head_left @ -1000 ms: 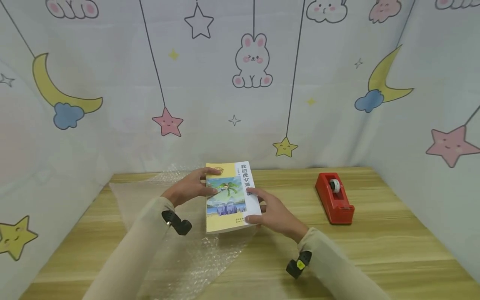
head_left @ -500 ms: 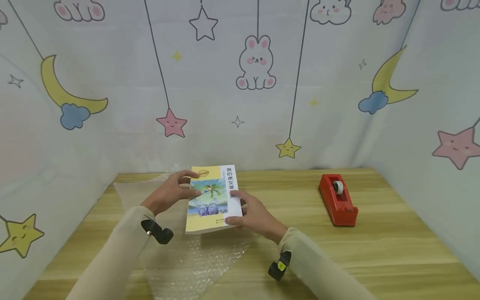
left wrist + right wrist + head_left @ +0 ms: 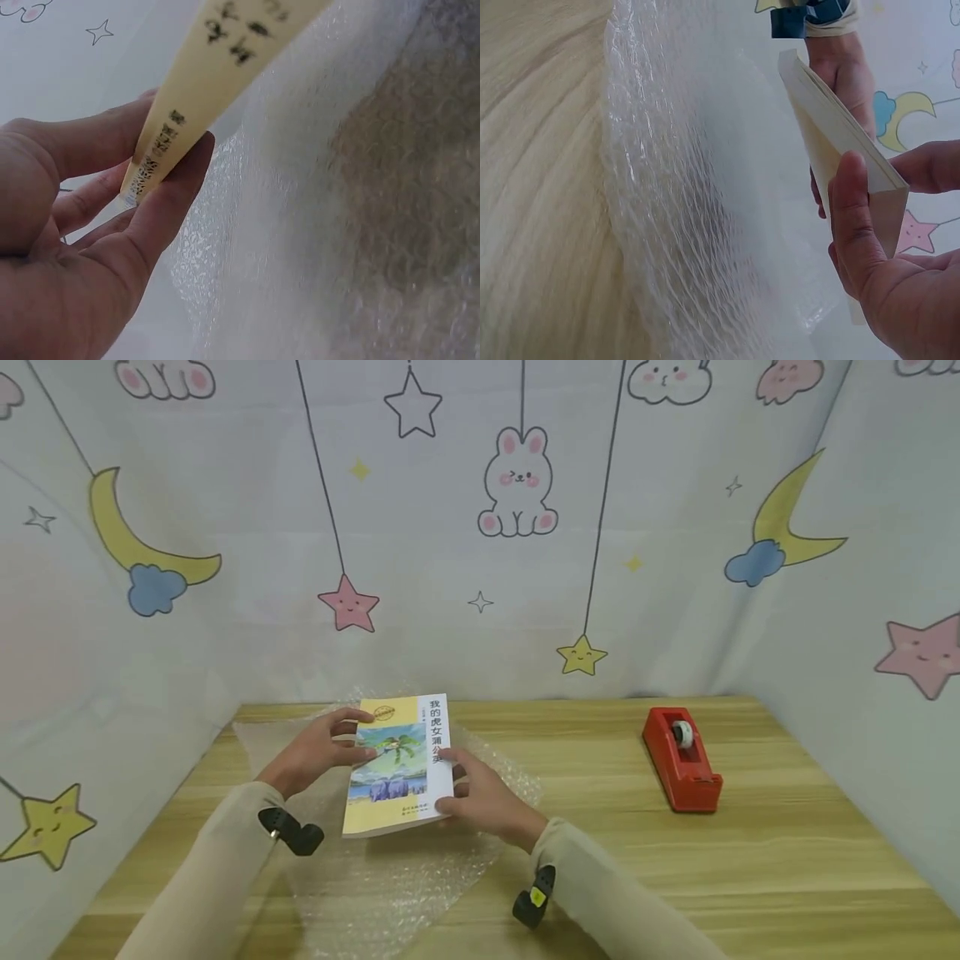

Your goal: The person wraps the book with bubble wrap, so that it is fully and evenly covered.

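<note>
A paperback book [image 3: 392,766] with a yellow and white cover and a palm-tree picture is held tilted above a sheet of bubble wrap [image 3: 375,897]. My left hand [image 3: 311,752] grips its left edge, thumb on the cover. The yellow spine [image 3: 191,97] shows between thumb and fingers in the left wrist view. On the opposite side, my right hand [image 3: 483,797] pinches the lower right edge. Seen from the right wrist, the page edges [image 3: 847,120] face up and the bubble wrap [image 3: 682,195] lies beneath, apart from the book.
A red tape dispenser [image 3: 682,764] with a white roll stands on the right of the wooden table [image 3: 750,827]. Behind the table hangs a white curtain [image 3: 450,527] printed with stars, moons and a rabbit.
Both hands have carried the book to the left, over the bubble wrap, uncovering more of the sheet's right side. The head view has shifted slightly. Both grips stay on the book.
</note>
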`<state>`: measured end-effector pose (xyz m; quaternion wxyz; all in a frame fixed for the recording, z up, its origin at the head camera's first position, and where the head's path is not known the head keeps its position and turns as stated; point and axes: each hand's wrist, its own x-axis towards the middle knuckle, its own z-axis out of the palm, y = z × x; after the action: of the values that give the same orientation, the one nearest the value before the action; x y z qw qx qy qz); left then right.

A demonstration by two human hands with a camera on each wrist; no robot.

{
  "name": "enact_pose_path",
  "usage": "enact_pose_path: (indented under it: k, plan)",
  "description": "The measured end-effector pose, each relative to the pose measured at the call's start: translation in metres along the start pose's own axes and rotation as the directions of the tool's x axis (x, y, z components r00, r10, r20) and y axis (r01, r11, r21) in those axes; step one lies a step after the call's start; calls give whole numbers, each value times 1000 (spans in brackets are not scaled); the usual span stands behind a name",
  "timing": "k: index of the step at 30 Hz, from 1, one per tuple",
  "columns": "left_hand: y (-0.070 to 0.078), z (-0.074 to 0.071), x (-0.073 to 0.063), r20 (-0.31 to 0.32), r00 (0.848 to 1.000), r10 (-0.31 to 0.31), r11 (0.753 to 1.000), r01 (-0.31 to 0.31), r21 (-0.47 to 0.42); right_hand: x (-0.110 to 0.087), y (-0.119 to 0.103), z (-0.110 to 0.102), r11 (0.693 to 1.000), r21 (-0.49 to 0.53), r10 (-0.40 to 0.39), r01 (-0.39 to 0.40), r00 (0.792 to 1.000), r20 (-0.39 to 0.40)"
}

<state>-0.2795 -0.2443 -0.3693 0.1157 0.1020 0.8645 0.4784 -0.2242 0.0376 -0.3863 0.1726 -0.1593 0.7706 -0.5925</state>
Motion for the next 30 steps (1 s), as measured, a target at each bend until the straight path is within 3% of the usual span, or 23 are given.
enact_pose_path:
  k: [16, 24, 30]
  plan:
    - [-12, -6, 0, -28, 999, -38, 999, 38, 8, 16, 5, 21, 999, -24, 26, -27, 999, -22]
    - [-17, -5, 3, -54, 997, -57, 997, 60, 57, 20, 9, 27, 998, -24, 50, -51, 998, -28]
    - [-19, -5, 6, -84, 991, -105, 986, 115, 125, 20, 10, 31, 999, 0, 52, -52, 999, -13]
